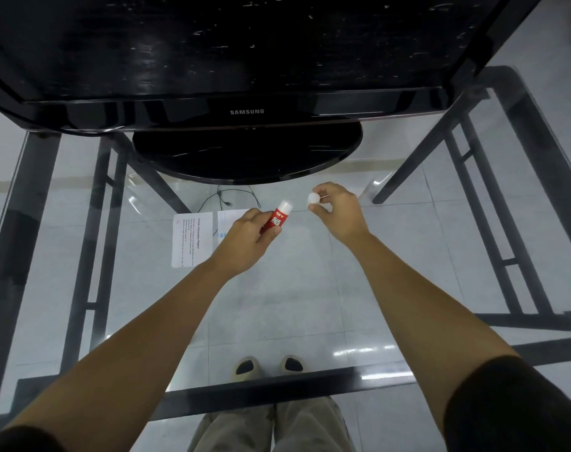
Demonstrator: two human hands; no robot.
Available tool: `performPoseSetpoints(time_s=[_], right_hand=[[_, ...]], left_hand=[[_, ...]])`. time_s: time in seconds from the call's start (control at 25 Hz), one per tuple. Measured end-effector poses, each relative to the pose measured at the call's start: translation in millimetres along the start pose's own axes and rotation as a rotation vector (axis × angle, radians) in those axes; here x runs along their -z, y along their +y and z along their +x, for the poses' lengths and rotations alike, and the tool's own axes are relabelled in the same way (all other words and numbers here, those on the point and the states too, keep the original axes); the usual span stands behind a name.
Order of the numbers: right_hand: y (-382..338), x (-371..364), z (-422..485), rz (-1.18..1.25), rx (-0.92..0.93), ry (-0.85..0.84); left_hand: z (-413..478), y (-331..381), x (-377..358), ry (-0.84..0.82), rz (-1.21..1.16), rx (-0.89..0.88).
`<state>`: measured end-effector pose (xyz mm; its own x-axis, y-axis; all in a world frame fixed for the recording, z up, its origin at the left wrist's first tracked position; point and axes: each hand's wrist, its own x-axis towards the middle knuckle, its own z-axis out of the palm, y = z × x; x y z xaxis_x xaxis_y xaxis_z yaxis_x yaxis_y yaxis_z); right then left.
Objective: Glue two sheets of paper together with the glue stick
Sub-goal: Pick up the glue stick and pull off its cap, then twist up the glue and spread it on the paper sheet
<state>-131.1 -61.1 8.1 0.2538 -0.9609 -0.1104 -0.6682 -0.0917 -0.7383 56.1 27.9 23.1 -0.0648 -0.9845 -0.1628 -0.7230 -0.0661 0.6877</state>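
My left hand (pixel 250 241) grips a red glue stick (pixel 277 217) by its lower end, its white uncapped top tilted up and to the right. A short way to the right, my right hand (pixel 338 208) pinches the small white cap (pixel 313 198) between thumb and fingers, apart from the stick. Two sheets of paper lie side by side on the glass table under my left hand: a printed sheet (pixel 191 238) on the left and a second sheet (pixel 225 223) partly hidden by the hand.
A black Samsung monitor (pixel 247 111) on a round base (pixel 245 154) stands at the back of the glass table (pixel 310 288). Black frame bars, a floor cable (pixel 227 194) and my feet show through the glass.
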Motion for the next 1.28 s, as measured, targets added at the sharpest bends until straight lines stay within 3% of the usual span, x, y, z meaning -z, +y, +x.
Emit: performPoseSetpoints(time_s=[0.2,0.56,0.8,0.88,1.08,1.28], right_hand=[[8.5,-16.5,7.3,-0.114,0.0,-0.06],[8.0,-2.3,6.5,-0.071,-0.017,-0.102],[-34.7,20.0,-17.2,0.206,0.031,0.171],[-52.3,25.7,-29.4,0.302,0.004,0.143],[-82.1,23.8,-60.9,0.433,-0.088,-0.125],[-101.1,20.3,-73.3,0.626,-0.116,-0.104]], left_hand=[[-0.5,-3.3,1.9,0.019,0.001,0.015],[2.4,-3.9,10.4,0.046,-0.028,0.018],[0.7,15.3,35.4,0.133,-0.202,0.054],[-5.3,20.9,45.5,0.159,-0.288,0.068],[-30.6,40.4,55.0,0.246,-0.421,0.065],[-48.1,54.5,50.8,0.28,-0.47,0.026]])
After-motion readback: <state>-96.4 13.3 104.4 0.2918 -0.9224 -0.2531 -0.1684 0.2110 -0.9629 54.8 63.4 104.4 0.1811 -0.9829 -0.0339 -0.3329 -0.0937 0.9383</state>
